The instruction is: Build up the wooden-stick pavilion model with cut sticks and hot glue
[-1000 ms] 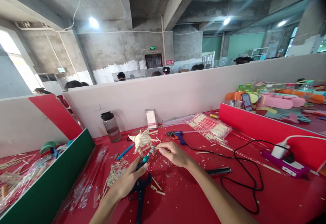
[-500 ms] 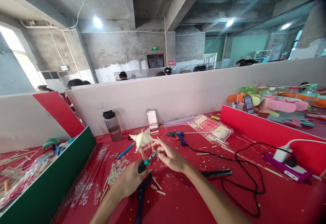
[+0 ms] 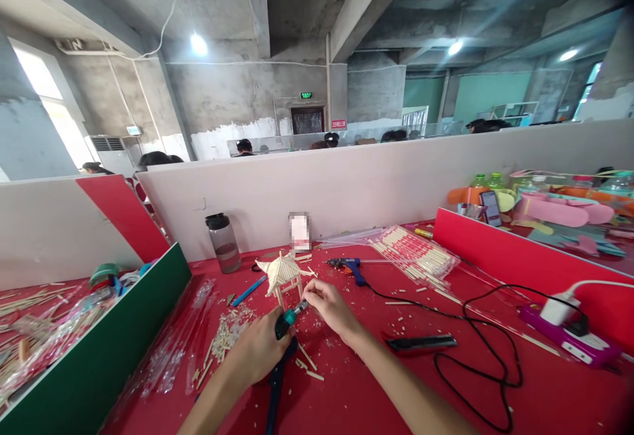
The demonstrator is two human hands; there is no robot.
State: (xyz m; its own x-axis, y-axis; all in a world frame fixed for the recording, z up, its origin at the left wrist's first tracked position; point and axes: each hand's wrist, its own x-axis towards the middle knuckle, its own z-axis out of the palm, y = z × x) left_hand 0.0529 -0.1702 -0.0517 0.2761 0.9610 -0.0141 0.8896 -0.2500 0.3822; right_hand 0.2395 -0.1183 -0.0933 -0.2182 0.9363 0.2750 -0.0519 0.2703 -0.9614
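currently, left hand (image 3: 260,346) grips tool (image 3: 290,317); right hand (image 3: 330,307) at its tip, can't tell if pinching anything. stick model (image 3: 282,270) stands just far of both, likely light, stiff, fragile; best held low by legs (image 3: 280,298).

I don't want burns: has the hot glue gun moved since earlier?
No. Judged against the water bottle, the hot glue gun lies where it did.
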